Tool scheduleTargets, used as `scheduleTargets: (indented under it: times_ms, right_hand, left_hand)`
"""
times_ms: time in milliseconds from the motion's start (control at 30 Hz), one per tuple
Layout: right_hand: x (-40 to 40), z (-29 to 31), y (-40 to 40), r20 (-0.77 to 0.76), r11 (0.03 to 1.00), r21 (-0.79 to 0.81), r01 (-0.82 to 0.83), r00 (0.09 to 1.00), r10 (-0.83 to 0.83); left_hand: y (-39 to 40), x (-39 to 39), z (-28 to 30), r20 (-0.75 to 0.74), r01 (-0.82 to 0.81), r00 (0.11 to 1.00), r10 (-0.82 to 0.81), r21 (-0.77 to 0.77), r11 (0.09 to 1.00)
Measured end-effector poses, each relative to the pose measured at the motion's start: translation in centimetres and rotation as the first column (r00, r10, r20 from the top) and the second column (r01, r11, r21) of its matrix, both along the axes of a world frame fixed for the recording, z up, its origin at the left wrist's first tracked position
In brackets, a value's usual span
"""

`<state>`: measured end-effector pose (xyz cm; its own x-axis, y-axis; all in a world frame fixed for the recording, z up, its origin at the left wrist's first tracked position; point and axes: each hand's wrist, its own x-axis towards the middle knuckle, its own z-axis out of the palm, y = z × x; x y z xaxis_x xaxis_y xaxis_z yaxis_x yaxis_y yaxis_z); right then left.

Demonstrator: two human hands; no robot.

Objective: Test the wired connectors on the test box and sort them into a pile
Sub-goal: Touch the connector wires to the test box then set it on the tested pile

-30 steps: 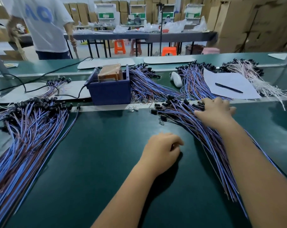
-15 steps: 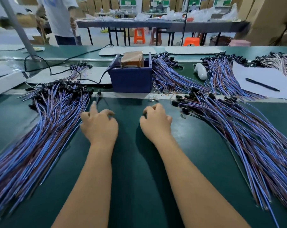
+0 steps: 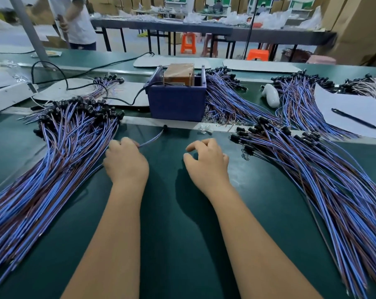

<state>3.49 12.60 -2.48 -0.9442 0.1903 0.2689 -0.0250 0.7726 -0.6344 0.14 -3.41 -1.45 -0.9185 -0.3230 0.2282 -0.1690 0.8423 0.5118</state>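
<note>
Wired connectors are seen in the single head view as thin blue-and-brown leads ending in small black plugs, and one wired connector point(image 3: 153, 139) is held by its lead in the left hand point(image 3: 125, 161), whose fingers are curled round the wire; its black plug point(image 3: 165, 127) lies at about 12 o'clock from that hand, just short of the metal rail point(image 3: 182, 124). The lead is judged to be light, limp and springy, so it is best gripped close behind the plug, where the end can be steered; a grip far down the wire would let the tip droop and wander. The right hand point(image 3: 206, 160) is held loosely curled over the green belt point(image 3: 172, 212) and appears to grasp nothing, though its fingertips are partly hidden. The test box point(image 3: 176, 100) stands at 12 o'clock beyond the rail. The sorted pile point(image 3: 53, 158) fans out at 9 o'clock, touching or nearly touching the left hand, and the untested bundle point(image 3: 312, 173) spreads at 3 o'clock. Open belt is left between the two forearms and up to the rail; snagging on neighbouring leads is the likely risk at either side. A power cable point(image 3: 137, 97) trails at 11 o'clock.
</note>
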Motion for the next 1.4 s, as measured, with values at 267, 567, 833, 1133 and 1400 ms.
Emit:
scheduleTargets:
  times_ms: [267, 567, 833, 1133, 1400]
  right_hand:
    - [0.3, 1.4, 0.3, -0.104, 0.689, -0.717, -0.11, 0.993, 0.051]
    - [0.9, 2.6, 1.8, -0.226, -0.037, -0.974, -0.224, 0.947, 0.228]
    - [0.5, 2.3, 0.5, -0.021, 0.261, -0.959, -0.111, 0.945, 0.326]
    - [0.7, 2.1, -0.3, -0.058, 0.413, -0.901, -0.13, 0.982, 0.181]
    - [0.4, 1.6, 0.2, -0.1, 0.468, -0.873, -0.138, 0.99, 0.104]
  left_hand:
    - [4.0, 1.3, 1.5, -0.652, 0.56, 0.745, -0.141, 0.496, 0.663]
    - [4.5, 2.2, 2.0, -0.471, 0.415, 0.879, -0.081, 0.835, -0.361]
    - [5.1, 2.5, 1.8, -0.388, 0.339, 0.706, -0.592, 0.92, -0.199]
    - [5.6, 1.8, 0.8, -0.262, 0.297, 0.922, -0.287, 0.951, 0.086]
    - [6.5, 2.4, 0.0, -0.265, 0.445, 0.853, -0.449, 0.819, 0.362]
